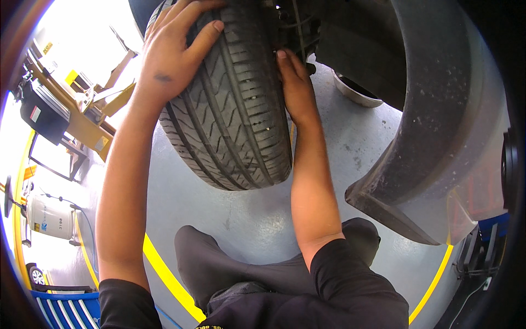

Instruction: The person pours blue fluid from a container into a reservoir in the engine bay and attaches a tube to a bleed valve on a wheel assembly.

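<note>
A black treaded tire (230,131) stands upright in the upper middle, hung at the car's dark underside. My left hand (175,52) grips its upper left, thumb on the tread and fingers curving over the top. My right hand (297,88) holds the tire's right side, with fingertips partly hidden beside the sidewall. Metal suspension parts (296,24) show just behind it.
The car's fender and bumper (416,137) curve down at my right. A round pan (356,92) lies beneath the car. Yellow machinery (101,134) and a grey tank (49,214) stand left. Yellow lines (170,274) cross the grey floor (219,214). My bent knees show below.
</note>
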A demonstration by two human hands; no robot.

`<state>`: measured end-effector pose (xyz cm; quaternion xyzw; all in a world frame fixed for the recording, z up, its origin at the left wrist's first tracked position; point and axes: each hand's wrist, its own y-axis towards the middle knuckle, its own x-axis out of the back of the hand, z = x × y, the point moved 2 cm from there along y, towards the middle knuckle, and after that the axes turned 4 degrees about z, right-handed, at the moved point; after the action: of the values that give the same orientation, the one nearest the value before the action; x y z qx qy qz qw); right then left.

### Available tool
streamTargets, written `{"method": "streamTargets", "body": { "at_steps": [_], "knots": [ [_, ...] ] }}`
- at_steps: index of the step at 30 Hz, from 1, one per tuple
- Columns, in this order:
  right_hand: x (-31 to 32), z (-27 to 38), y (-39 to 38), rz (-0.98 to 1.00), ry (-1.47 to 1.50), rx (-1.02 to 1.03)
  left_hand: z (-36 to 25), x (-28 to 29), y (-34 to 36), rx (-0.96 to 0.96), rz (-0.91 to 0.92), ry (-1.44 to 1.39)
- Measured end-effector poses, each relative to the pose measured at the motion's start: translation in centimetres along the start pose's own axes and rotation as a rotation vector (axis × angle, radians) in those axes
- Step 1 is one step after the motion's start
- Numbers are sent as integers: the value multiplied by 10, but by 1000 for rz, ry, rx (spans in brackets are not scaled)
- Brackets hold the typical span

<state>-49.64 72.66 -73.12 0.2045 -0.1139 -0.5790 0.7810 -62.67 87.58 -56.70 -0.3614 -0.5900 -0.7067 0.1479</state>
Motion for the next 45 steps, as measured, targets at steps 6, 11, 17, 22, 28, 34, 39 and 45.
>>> {"method": "streamTargets", "body": {
  "at_steps": [6, 11, 17, 22, 28, 34, 39, 45],
  "knots": [
    [-6, -6, 3, -32, 67, -11, 7, -1, -1, -23, -5, -10],
    [15, -28, -36, -42, -101, -13, -14, 3, 2, 77, 82, 8],
    [25, -65, -59, -34, -49, -142, 28, -21, -5, -23, -14, -6],
    [29, -75, -52, -55, -130, -124, 27, -23, -5, -11, -14, -125],
    [25, -99, -39, -51, -617, -100, 38, -24, -4, -39, -18, -95],
    [23, -39, -24, 9, -282, -131, 26, -21, -7, 34, -4, -88],
    [19, -2, -12, 122, -32, -46, 34, -21, -7, 0, 1, -70],
    [17, 0, 9, -20, -245, 72, 23, -20, -6, 13, 23, -4]
  ]
}}
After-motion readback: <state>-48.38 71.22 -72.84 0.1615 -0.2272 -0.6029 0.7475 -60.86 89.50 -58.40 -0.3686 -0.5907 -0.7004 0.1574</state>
